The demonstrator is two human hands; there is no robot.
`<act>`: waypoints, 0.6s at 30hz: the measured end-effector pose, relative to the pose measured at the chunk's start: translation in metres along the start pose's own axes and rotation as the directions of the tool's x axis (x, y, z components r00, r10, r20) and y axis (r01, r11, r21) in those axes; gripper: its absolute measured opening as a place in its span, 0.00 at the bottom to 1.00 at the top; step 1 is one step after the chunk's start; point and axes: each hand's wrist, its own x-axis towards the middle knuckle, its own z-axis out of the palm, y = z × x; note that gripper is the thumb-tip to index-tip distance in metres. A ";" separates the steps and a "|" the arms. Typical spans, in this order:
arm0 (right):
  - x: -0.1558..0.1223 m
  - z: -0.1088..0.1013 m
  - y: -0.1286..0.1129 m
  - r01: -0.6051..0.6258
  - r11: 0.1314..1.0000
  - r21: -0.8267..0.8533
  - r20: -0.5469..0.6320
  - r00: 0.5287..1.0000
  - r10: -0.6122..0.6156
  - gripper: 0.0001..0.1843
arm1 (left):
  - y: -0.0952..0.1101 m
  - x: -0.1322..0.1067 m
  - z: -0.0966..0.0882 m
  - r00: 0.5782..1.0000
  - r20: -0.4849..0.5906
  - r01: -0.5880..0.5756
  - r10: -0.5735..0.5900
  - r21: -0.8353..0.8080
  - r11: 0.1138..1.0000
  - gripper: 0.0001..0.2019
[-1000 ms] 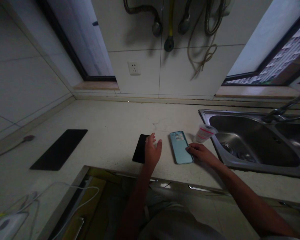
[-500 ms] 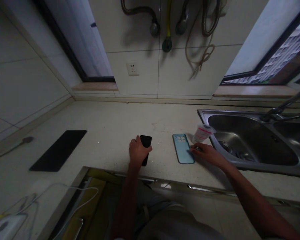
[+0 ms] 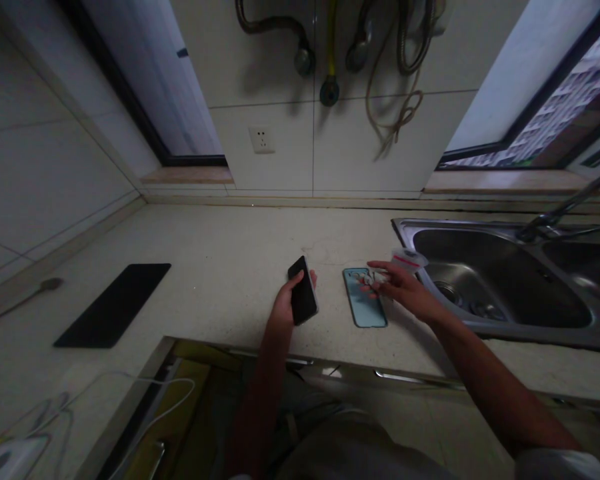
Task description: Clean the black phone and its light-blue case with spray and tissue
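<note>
— Since the earlier view the black phone [image 3: 303, 300] has come up off the counter [image 3: 220, 267]. It lay flat under the left hand [image 3: 283, 310] then, and now it stands tilted in that hand, clear of the surface.

— What sits nearest?

— At the near left, a white device [image 3: 7, 457] with pale cables [image 3: 145, 393] trailing from it (too dim there to say what it is).

— And the left fingers?

— Closed around the black phone: the thumb along its left edge, fingertips showing at its far right edge.

— The right hand?

— The right hand [image 3: 399, 288] hovers over the far end of a teal phone [image 3: 367, 312], which lies flat on the counter just right of the black one. The fingers stretch out toward the left. Something small and pale shows at their tips, but I cannot tell whether they pinch it or hang loose.

— Beyond the hands?

— A clear plastic cup [image 3: 407, 259] with a red band lies tipped at the near left corner of the steel sink [image 3: 530, 333], just past the right hand. Over on the left a black mat [image 3: 113, 305] lies flat on the counter, well apart from both hands.

— And farthest?

— On the tiled wall, a white socket [image 3: 261, 140], with hoses [image 3: 400, 100] hanging to its right.
</note>
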 end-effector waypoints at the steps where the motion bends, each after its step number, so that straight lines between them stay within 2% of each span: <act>1: 0.003 0.001 -0.002 -0.003 1.000 0.017 -0.010 1.000 0.004 0.29 | -0.001 -0.001 0.002 0.999 0.036 0.038 -0.037 -0.031 0.999 0.12; 5: 0.019 0.006 -0.009 0.062 0.998 -0.018 -0.091 0.994 -0.064 0.26 | -0.002 -0.005 0.009 0.955 0.224 0.205 -0.196 -0.015 0.979 0.18; 8: 0.031 0.009 -0.012 0.165 0.971 -0.173 -0.124 0.974 -0.188 0.25 | -0.006 -0.005 0.014 0.933 0.247 0.254 -0.261 0.062 0.965 0.23; 11: 0.042 0.014 -0.016 0.281 0.863 -0.419 -0.149 0.917 -0.371 0.23 | -0.013 -0.003 0.019 0.915 0.263 0.289 -0.305 0.099 0.952 0.28; 14: 0.054 0.022 -0.018 0.356 0.728 -0.586 -0.082 0.868 -0.490 0.19 | -0.021 -0.001 0.024 0.891 0.302 0.329 -0.339 0.085 0.940 0.34; 18: 0.065 0.040 -0.016 0.416 0.604 -0.680 0.087 0.863 -0.497 0.15 | -0.030 0.000 0.030 0.871 0.334 0.354 -0.361 0.084 0.931 0.36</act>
